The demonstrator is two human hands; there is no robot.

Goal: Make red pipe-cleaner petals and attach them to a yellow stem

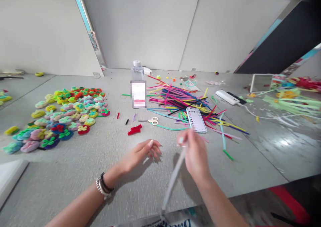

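My right hand point(197, 153) is closed on a long whitish strip point(175, 173), which slants down toward the table's front edge and is blurred. To its left, my left hand point(141, 155) hovers over the grey table point(135, 200), fingers apart and holding nothing. Just beyond the right hand lies a lit phone point(197, 120) on a pile of colourful fuzzy stems point(173, 98). Scissors with pale handles point(153, 121) rest past the left hand, near folded red fuzzy pieces point(134, 130).
Many fuzzy flower-like pieces point(67, 110) cover the left side. A bottle point(137, 73) stands at the back centre. On the right are a white power bank point(227, 97) with a cable and pale green strips point(288, 101). Printed packaging point(175, 220) sits at the front edge.
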